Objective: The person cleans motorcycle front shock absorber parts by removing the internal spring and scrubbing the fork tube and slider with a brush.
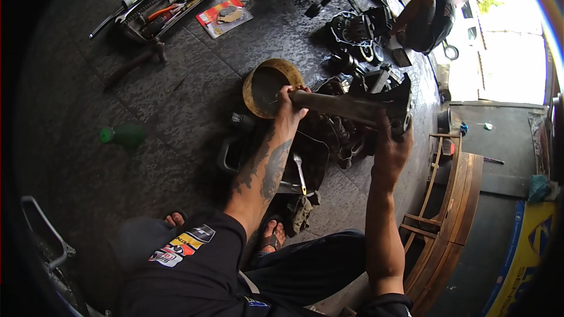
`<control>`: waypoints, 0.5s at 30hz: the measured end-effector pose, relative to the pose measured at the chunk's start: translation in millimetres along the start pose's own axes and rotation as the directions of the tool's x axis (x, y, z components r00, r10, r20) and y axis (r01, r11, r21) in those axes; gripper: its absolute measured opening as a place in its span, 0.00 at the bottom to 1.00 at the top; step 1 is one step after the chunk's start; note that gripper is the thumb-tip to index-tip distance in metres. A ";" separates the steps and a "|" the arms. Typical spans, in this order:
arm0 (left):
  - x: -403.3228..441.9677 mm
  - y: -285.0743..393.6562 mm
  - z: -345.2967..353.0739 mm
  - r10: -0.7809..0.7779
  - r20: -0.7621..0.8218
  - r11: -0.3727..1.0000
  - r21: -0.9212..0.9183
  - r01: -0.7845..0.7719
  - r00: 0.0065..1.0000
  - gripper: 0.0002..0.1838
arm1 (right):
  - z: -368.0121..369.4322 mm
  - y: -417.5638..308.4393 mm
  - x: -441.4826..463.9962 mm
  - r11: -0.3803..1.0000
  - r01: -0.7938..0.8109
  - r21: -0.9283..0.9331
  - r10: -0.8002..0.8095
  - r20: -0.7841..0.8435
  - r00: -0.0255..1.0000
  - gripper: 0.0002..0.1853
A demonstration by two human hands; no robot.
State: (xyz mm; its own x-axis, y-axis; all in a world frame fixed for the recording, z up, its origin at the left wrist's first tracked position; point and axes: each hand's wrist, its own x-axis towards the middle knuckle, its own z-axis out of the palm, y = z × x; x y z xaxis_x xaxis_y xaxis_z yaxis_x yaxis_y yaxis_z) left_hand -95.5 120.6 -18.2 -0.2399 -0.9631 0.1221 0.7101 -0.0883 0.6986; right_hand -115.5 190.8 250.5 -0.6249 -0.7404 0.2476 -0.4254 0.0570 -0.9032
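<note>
Tiled floor (194, 91) supports a basin (254, 98). Immediately right of the basin, the left hand (290, 104) has its fingers wrapped around one end of a metal tube (341, 107); farther right, the right hand (392, 151) grasps the opposite end. Bottle (126, 135): left of the basin.

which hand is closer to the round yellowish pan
Left. The left hand grips one end of the metal tube, right by the rim of the pan; the right hand is farther off, toward the tube's other end.
</note>
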 end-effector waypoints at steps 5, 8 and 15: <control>30.6 11.7 6.9 -0.584 -0.083 0.580 -0.739 0.343 0.807 0.15 | -3.0 1.3 -1.8 0.999 0.019 -0.038 -0.020 -0.014 1.000 0.16; 37.8 6.2 8.3 -0.713 -0.068 0.400 -0.857 0.326 0.698 0.17 | -7.5 3.3 -0.9 0.995 -0.028 -0.098 0.031 0.026 0.999 0.20; 39.9 -1.7 7.7 -0.743 -0.051 0.245 -0.949 0.200 0.668 0.15 | -7.2 3.3 -0.6 0.996 -0.011 -0.086 0.013 0.024 1.000 0.20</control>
State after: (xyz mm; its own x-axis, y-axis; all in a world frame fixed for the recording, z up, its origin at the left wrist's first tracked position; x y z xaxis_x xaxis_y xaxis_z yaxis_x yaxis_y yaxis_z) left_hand -111.4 84.3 -9.0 -0.6538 -0.5903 -0.4733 0.7539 -0.4552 -0.4738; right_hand -121.2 196.3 249.8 -0.6144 -0.7556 0.2269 -0.4730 0.1225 -0.8725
